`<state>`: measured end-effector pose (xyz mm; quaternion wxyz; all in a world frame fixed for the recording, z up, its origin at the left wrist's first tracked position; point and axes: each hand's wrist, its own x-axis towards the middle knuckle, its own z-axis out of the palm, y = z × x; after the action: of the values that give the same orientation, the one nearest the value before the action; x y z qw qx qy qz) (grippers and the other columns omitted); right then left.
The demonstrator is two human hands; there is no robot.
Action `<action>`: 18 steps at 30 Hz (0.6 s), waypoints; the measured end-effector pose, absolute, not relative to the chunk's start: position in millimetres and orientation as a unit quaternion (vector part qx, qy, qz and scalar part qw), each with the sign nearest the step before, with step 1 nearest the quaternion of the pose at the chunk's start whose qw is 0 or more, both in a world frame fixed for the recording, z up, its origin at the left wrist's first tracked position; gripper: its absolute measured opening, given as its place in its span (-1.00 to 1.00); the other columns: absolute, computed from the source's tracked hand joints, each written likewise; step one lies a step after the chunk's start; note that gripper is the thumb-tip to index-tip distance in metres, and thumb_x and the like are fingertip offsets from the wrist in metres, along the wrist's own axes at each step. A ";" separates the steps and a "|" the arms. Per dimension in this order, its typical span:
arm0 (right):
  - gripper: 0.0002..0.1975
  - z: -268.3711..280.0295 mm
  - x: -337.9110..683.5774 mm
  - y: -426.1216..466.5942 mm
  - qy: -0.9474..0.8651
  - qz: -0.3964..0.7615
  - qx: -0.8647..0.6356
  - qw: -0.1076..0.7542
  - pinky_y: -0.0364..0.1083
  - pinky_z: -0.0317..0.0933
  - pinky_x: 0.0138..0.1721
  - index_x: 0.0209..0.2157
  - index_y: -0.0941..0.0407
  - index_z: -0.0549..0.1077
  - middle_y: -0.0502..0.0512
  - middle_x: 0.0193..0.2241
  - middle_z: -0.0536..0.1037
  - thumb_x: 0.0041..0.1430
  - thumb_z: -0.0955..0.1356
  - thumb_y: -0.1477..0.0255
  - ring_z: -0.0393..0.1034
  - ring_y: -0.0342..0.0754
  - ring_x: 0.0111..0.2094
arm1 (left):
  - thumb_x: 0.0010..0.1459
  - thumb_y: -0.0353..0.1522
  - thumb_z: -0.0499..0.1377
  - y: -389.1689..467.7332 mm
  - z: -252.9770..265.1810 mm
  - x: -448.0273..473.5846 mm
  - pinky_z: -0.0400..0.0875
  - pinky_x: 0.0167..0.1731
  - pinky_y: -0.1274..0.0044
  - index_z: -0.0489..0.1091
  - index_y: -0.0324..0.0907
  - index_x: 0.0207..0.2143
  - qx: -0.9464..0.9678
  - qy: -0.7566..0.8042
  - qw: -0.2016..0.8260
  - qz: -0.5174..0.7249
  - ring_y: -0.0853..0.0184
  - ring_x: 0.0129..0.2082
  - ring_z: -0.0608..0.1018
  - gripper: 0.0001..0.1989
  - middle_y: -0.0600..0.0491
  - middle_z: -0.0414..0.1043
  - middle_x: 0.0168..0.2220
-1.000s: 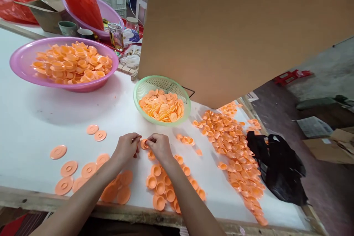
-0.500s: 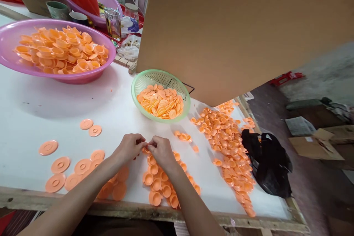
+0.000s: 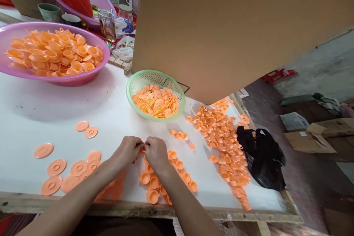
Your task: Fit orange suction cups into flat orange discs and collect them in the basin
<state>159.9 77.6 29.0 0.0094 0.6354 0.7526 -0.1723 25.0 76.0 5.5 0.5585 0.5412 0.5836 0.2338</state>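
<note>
My left hand (image 3: 127,151) and my right hand (image 3: 157,155) meet over the table, fingertips pinched together. Between them shows a bit of a small orange plastic piece (image 3: 143,150), mostly covered by the fingers; whether it is a cup or a saucer I cannot make out. Small orange toy cups (image 3: 153,182) lie in a group below and beside my right hand. Flat orange saucers (image 3: 56,167) are spread to the left, some partly behind my left forearm. Up ahead, a green colander (image 3: 128,96) holds many small orange discs.
A pink basin (image 3: 106,53) at the left is heaped with orange cups and saucers. A long pile of small orange parts (image 3: 221,143) runs down the right side, beside a black bag (image 3: 265,158). A large cardboard box (image 3: 221,25) stands behind, over the table's back.
The whole view has shifted slightly, so the table's things appear a little farther left. Both hands stay pinched together at the same small orange piece.
</note>
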 end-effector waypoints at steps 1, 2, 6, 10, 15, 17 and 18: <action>-0.79 31.0 165.7 75.6 0.759 -0.181 0.625 -0.003 -0.14 0.05 -0.39 -0.46 0.12 0.53 0.06 -0.46 0.52 0.14 0.28 0.57 0.35 -0.10 -0.40 | 0.14 -0.29 -0.02 76.2 6.1 17.5 0.23 -0.66 0.57 0.46 -0.21 -0.41 0.540 0.592 0.547 0.240 0.41 -0.75 0.36 -0.71 0.15 0.32 -0.68; -0.77 33.3 173.2 74.5 0.765 -0.185 0.616 -0.021 -0.14 0.09 -0.36 -0.41 0.12 0.55 0.06 -0.45 0.51 0.16 0.27 0.58 0.36 -0.10 -0.39 | 0.17 -0.27 -0.03 75.7 5.8 8.5 0.27 -0.61 0.56 0.49 -0.20 -0.32 0.545 0.604 0.523 0.253 0.41 -0.71 0.39 -0.68 0.13 0.37 -0.63; -0.54 42.1 215.2 87.6 0.755 -0.113 0.639 -0.092 -0.11 0.19 -0.14 -0.05 0.14 0.53 0.16 -0.23 0.51 0.08 0.22 0.72 0.35 -0.01 -0.16 | 0.09 -0.28 0.10 67.1 -4.1 -25.5 0.34 -0.32 0.50 0.49 -0.11 -0.14 0.626 0.630 0.382 0.255 0.32 -0.34 0.50 -0.69 0.04 0.45 -0.27; -0.64 42.5 248.4 119.6 0.725 -0.057 0.683 -0.069 0.04 0.20 -0.10 -0.18 0.15 0.60 0.22 -0.24 0.53 0.05 0.29 0.69 0.28 0.15 -0.10 | 0.06 -0.39 0.12 62.2 -13.3 -24.9 0.28 -0.29 0.50 0.47 -0.08 -0.16 0.684 0.614 0.345 0.190 0.29 -0.21 0.45 -0.73 0.04 0.37 -0.18; -0.86 33.8 224.3 127.5 0.663 -0.244 0.669 -0.229 -0.06 0.30 -0.18 -0.39 0.11 0.60 0.09 -0.37 0.55 0.03 0.37 0.53 0.43 -0.03 -0.28 | 0.13 -0.41 0.09 78.6 -9.3 1.4 0.24 -0.31 0.52 0.44 -0.12 -0.21 0.682 0.614 0.347 0.195 0.32 -0.24 0.44 -0.81 0.07 0.35 -0.21; -0.87 27.6 201.8 123.2 0.580 -0.382 0.667 -0.270 -0.09 0.34 -0.32 -0.38 0.13 0.58 0.04 -0.45 0.55 -0.05 0.41 0.48 0.44 -0.06 -0.41 | 0.13 -0.42 0.11 85.2 -8.3 7.1 0.23 -0.32 0.52 0.44 -0.12 -0.22 0.684 0.611 0.346 0.197 0.33 -0.25 0.44 -0.83 0.07 0.35 -0.22; -0.86 24.0 191.0 121.8 0.543 -0.438 0.663 -0.270 -0.10 0.33 -0.38 -0.39 0.14 0.56 0.02 -0.50 0.53 -0.10 0.42 0.46 0.43 -0.07 -0.47 | 0.13 -0.42 0.12 87.3 -8.6 8.5 0.23 -0.32 0.53 0.44 -0.12 -0.21 0.685 0.610 0.345 0.199 0.34 -0.25 0.44 -0.82 0.07 0.35 -0.22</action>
<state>191.0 121.8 24.0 -0.2701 0.6632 0.5431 -0.4384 8.5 87.3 -8.6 0.3451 0.6847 0.6103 0.1989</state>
